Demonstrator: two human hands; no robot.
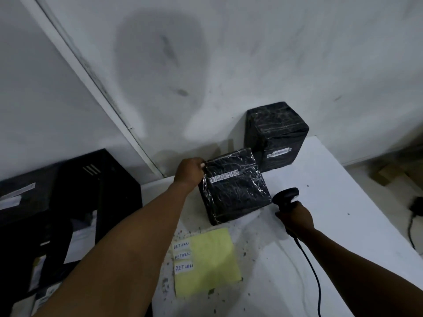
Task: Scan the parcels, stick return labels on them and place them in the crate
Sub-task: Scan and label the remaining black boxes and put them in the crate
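A black plastic-wrapped parcel [235,188] with a white barcode strip lies tilted on the white table [332,216]. My left hand [188,171] grips its upper left corner. My right hand [296,217] holds a black corded barcode scanner [286,196], whose head points at the parcel's right side. A second, taller black parcel [275,136] with a barcode label stands behind it against the wall. A yellow sheet [210,261] near the table's front carries three white RETURN labels [183,256] along its left edge.
A black crate [96,184] stands to the left of the table, with parcels inside it. The scanner's cable [313,271] trails toward me across the table. The wall rises right behind the table. Cardboard and a cable lie on the floor at the far right.
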